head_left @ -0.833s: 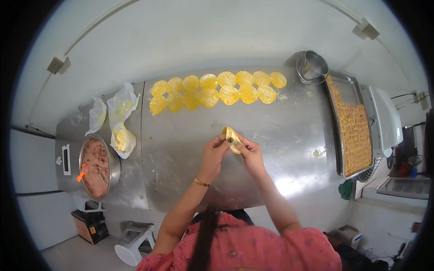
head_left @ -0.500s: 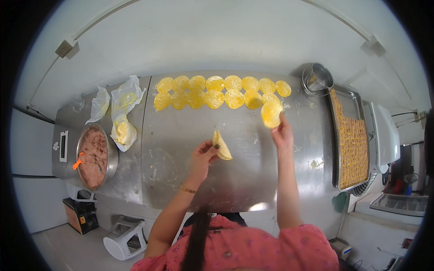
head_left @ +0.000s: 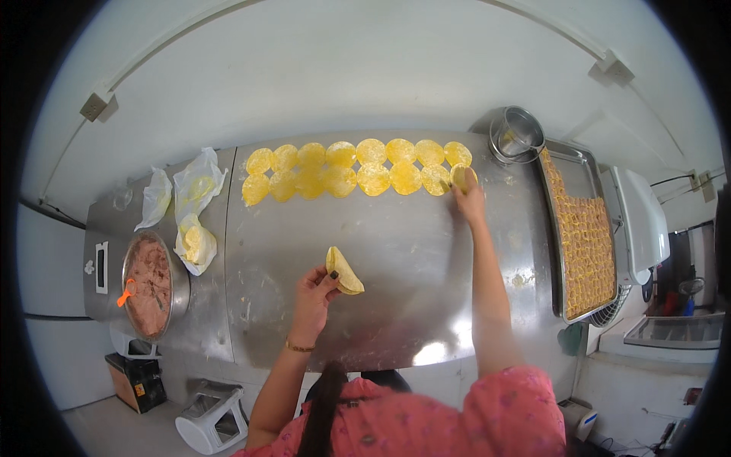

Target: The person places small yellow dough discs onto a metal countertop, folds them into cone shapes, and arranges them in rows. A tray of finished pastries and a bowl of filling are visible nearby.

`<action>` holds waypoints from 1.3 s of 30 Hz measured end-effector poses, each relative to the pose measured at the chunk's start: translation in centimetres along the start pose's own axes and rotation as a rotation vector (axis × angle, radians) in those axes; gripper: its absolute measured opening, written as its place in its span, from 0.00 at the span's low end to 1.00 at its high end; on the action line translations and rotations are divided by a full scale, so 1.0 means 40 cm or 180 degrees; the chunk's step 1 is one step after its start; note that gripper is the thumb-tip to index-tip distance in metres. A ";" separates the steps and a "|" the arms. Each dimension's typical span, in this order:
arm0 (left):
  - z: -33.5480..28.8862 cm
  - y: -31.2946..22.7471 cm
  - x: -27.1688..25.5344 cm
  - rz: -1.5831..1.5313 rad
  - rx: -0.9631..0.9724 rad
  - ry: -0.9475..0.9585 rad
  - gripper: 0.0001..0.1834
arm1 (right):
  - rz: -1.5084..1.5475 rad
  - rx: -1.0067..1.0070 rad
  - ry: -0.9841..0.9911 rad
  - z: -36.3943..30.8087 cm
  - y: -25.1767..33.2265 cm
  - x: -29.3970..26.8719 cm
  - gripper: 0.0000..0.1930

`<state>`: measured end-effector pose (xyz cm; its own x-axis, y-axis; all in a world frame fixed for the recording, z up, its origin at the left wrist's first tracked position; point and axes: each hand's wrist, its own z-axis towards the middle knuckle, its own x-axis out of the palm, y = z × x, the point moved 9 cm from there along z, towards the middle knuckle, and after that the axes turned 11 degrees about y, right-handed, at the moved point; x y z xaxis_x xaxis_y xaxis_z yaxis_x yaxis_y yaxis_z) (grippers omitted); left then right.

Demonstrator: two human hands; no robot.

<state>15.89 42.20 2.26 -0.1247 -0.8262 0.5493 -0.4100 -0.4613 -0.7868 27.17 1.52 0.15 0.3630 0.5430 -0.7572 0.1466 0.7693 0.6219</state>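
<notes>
In my left hand [head_left: 314,288] is a bent-over stack of thin pale-yellow dough rounds [head_left: 346,274], pinched between thumb and fingers above the steel table. My right hand [head_left: 470,196] reaches forward and grips the near edge of one yellow dough round [head_left: 461,177], at the right end of the nearer row. Its fingertips partly cover that round. Two rows of flat, floured dough rounds [head_left: 373,180] lie side by side along the back of the table, close to or touching one another.
At left stand a steel bowl of pinkish minced filling [head_left: 150,278] with an orange-handled tool [head_left: 127,292], opened white plastic bags [head_left: 199,186] and a small scale [head_left: 102,266]. A steel pot [head_left: 518,135] and a tray [head_left: 558,263] with rows of small filled pieces are at right.
My right hand has moved forward, bringing its dough round down to the nearer row's right end. My left hand with the stack sits lower and farther left in view; the whole view has shifted slightly.
</notes>
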 end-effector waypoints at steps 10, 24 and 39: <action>-0.003 0.015 -0.008 -0.0063 -0.0002 0.0036 0.09 | -0.0700 -0.0019 0.0332 -0.048 -0.080 0.060 0.21; -0.035 -0.025 -0.067 -0.0278 0.0229 -0.0006 0.11 | 0.2579 -0.0681 0.1676 -0.321 0.535 0.171 0.09; -0.180 -0.141 -0.297 -0.0143 0.0329 -0.0270 0.10 | 0.3458 0.0063 0.2356 -0.577 0.842 0.385 0.06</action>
<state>13.20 56.96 2.20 -0.0297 -0.8264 0.5624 -0.3177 -0.5256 -0.7892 16.44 43.55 4.82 -0.2825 0.9377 0.2023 0.1169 -0.1756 0.9775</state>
